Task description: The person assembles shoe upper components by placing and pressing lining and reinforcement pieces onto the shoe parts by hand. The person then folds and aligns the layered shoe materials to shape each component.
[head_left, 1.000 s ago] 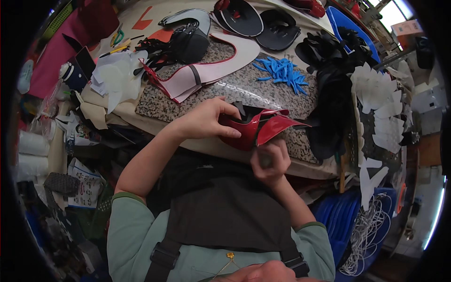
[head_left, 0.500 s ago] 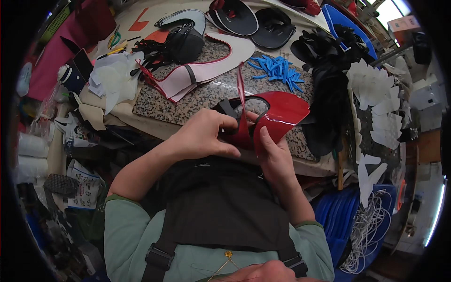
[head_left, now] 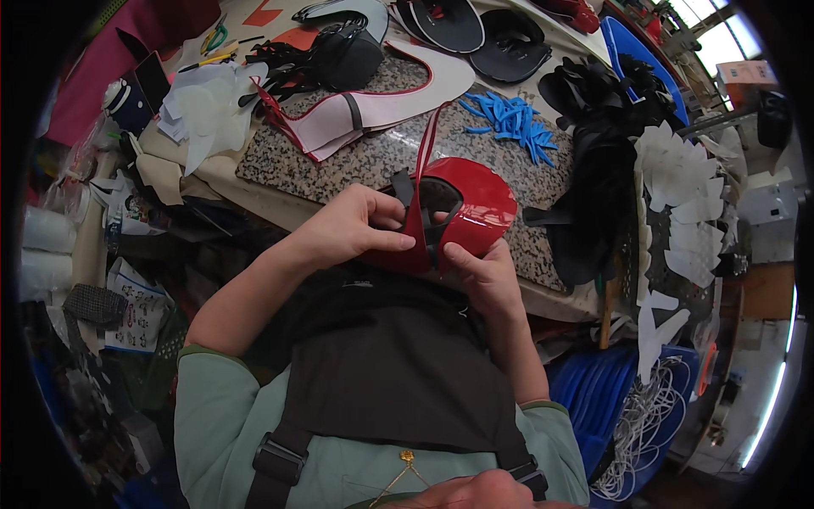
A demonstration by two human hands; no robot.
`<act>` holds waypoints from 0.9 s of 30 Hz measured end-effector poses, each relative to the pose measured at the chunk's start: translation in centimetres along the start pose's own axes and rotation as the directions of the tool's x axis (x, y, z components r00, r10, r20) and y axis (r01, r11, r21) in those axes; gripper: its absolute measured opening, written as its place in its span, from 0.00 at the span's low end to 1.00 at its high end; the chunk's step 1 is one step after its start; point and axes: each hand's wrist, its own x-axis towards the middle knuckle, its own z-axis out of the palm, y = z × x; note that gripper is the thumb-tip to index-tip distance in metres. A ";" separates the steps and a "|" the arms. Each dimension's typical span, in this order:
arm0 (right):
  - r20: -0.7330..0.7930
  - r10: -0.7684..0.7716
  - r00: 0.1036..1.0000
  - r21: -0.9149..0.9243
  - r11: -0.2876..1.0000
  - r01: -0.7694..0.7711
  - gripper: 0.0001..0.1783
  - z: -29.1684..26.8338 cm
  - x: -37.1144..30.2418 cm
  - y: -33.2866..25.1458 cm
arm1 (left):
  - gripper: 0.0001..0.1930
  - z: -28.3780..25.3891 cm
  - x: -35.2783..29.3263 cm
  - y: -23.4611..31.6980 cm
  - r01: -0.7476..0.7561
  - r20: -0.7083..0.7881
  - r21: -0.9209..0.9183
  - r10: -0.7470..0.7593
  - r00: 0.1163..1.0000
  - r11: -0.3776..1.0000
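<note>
Both hands hold a glossy red shoe upper [head_left: 482, 199] with a dark lining, just over the near edge of the stone slab. Its narrow red strap stands up and points away from me. My left hand [head_left: 356, 227] is closed at the left side, with the thumb lying along the red material and the fingers partly hidden behind it. My right hand [head_left: 492, 278] grips the near right edge, thumb on top and the other fingers mostly out of sight underneath. A black strip sticks up near my left fingers.
The speckled stone slab [head_left: 292, 174] bears pale pink uppers with red edging [head_left: 398, 83] and a heap of blue strips [head_left: 517, 123]. Black pieces [head_left: 593, 170] lie to the right, beside white cut pieces [head_left: 678, 170]. A blue bin [head_left: 649, 64] stands at the far right.
The red upper has shifted left and turned, its rounded front now closer to me. My left thumb has come onto the red material. My right hand has moved slightly left with it.
</note>
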 end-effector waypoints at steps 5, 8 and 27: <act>-0.035 0.061 0.998 0.040 0.997 -0.059 0.25 -0.7 -0.1 0.3 | 0.12 0.4 0.2 -0.3 -0.011 -0.029 0.040 0.012 1.000 0.999; -0.039 -0.032 0.999 -0.065 0.997 0.029 0.23 0.2 -0.2 0.7 | 0.10 0.8 0.1 -0.4 -0.054 -0.073 0.023 0.056 0.996 0.998; 0.090 -0.477 0.874 -0.880 0.374 0.294 0.16 4.3 -0.9 -5.7 | 0.16 2.5 -1.3 2.0 -0.066 -0.244 0.487 0.208 0.947 0.871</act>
